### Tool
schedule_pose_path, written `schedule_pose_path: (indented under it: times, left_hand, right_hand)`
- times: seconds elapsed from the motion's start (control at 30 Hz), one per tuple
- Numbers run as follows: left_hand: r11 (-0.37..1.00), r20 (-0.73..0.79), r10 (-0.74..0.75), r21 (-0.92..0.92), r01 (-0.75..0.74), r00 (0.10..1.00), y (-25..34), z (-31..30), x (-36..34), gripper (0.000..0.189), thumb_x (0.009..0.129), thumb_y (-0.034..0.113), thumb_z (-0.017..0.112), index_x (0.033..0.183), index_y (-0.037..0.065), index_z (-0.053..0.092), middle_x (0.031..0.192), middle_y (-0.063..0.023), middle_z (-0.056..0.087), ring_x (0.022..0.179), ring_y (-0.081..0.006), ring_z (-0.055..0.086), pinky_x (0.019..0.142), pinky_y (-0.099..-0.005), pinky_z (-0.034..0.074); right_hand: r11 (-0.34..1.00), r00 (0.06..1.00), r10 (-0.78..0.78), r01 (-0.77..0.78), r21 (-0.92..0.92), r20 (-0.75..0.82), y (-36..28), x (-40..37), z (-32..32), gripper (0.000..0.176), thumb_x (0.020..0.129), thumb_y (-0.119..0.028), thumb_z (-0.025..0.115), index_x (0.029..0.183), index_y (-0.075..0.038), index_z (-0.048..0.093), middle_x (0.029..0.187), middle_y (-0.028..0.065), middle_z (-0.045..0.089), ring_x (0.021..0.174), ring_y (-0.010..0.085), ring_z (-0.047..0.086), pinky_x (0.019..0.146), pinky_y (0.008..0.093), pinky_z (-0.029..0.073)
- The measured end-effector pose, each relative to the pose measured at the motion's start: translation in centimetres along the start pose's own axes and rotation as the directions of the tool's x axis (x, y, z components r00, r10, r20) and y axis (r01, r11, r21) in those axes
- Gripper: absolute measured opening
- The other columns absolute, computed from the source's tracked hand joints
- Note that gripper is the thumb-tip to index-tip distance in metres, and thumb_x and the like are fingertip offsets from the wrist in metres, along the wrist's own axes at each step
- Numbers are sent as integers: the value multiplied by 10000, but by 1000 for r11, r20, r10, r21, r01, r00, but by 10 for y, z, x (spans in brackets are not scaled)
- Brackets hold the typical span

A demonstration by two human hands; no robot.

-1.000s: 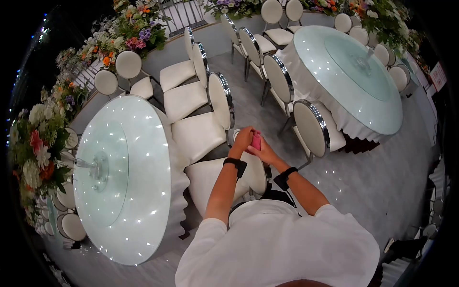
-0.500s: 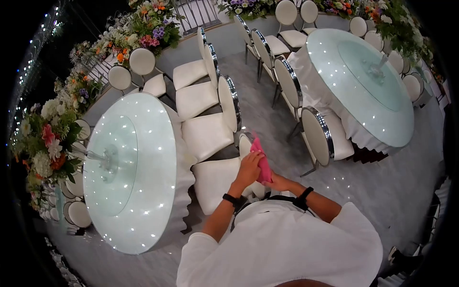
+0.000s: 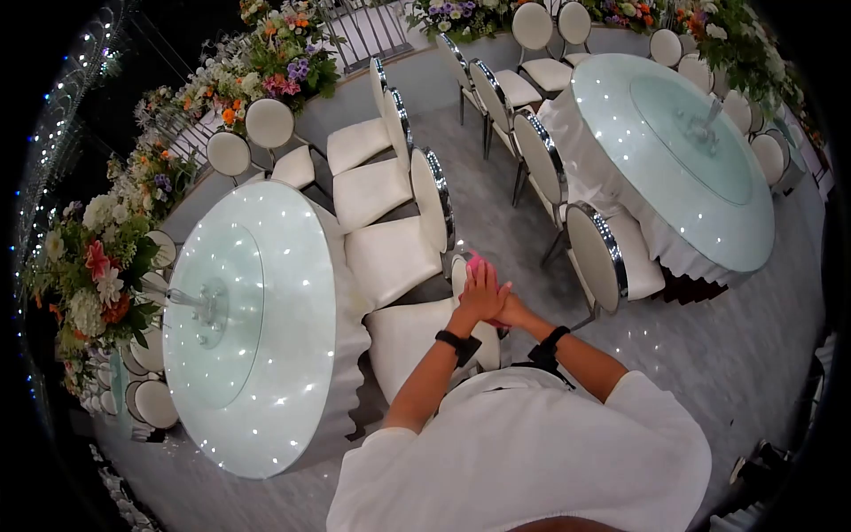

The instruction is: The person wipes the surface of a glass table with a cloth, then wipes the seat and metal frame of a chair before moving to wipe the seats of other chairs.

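Our left hand lies flat, fingers straight and together, pressing the pink cloth onto our right hand, which supports it from beneath. We cannot tell whether those lower fingers curl round it. Only a corner of the cloth shows past the fingertips, above the back of the nearest white chair, beside the round worktop. To press well, we judge, the palms should meet squarely, with even pressure.
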State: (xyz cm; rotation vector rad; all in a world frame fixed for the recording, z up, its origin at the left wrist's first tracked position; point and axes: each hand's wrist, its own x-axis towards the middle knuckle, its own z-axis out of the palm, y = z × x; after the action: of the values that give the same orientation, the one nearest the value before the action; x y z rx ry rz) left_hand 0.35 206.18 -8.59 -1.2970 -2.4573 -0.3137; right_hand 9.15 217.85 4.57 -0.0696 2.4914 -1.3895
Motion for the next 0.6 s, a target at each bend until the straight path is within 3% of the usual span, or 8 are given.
schedule_pose_path:
  times: [0.1,0.2,0.27,0.3,0.4,0.47,0.53,0.6]
  left_hand:
    - [995,97,-73,-61,79,993,-18,7,22,757,943,545,466,1370,-78,427,1443,-332,365,1300,-618,316,1068,-647,301]
    - [971,210,-183,-116,211,960,-21,-24,53,469,991,408,441,1278,61,572,1320,-320,472,1273,-519,374,996,-740,256]
    - [960,586,-93,-161,228,805,-12,-102,76,523,996,418,407,1305,21,550,1408,-306,414,1342,-513,303,1039,-707,247]
    - [960,582,-85,-169,223,809,-5,-105,79,523,996,418,407,1305,21,550,1408,-306,414,1342,-513,303,1039,-707,247]
    - [869,499,-437,18,495,749,10,-107,80,590,983,419,414,1321,-53,516,1479,-276,362,1397,-470,263,1108,-630,224]
    - [967,308,-196,-95,235,931,6,-94,63,630,958,405,443,1309,-116,496,1497,-258,358,1422,-418,263,1144,-562,206]
    - [986,247,-91,-111,121,965,17,-91,43,626,939,390,465,1305,-116,502,1484,-250,382,1422,-393,278,1152,-534,205]
    - [993,168,12,-114,7,986,33,-98,27,622,921,376,487,1300,-116,507,1472,-243,406,1422,-368,293,1160,-507,204]
  right_hand:
    - [974,999,-50,48,221,3,0,21,-1,581,929,-252,629,1429,-42,420,1400,139,512,1266,223,495,1039,366,411]
    - [847,994,-113,100,522,-7,8,35,-1,622,939,-263,619,1469,-52,372,1486,134,429,1355,223,413,1099,365,355]
    - [863,993,-116,105,494,-8,12,36,0,627,950,-275,603,1481,-56,354,1507,132,401,1378,224,382,1117,362,329]
    - [876,992,-122,109,470,-3,9,34,0,632,961,-286,587,1494,-59,336,1528,129,372,1401,226,350,1134,360,304]
    - [942,979,-79,135,307,-186,0,25,7,635,933,-269,621,1470,-46,366,1450,150,476,1308,223,470,1071,360,393]
    - [949,957,-161,218,228,-242,5,15,13,625,931,-262,627,1460,-41,377,1442,151,482,1304,233,475,1072,366,391]
    - [945,930,-236,287,156,-282,17,-7,28,616,929,-255,633,1449,-35,388,1435,153,488,1300,243,479,1073,371,388]
    - [975,987,-106,127,181,-119,32,-36,36,597,911,-261,662,1410,-28,432,1404,162,512,1297,264,484,1068,387,390]
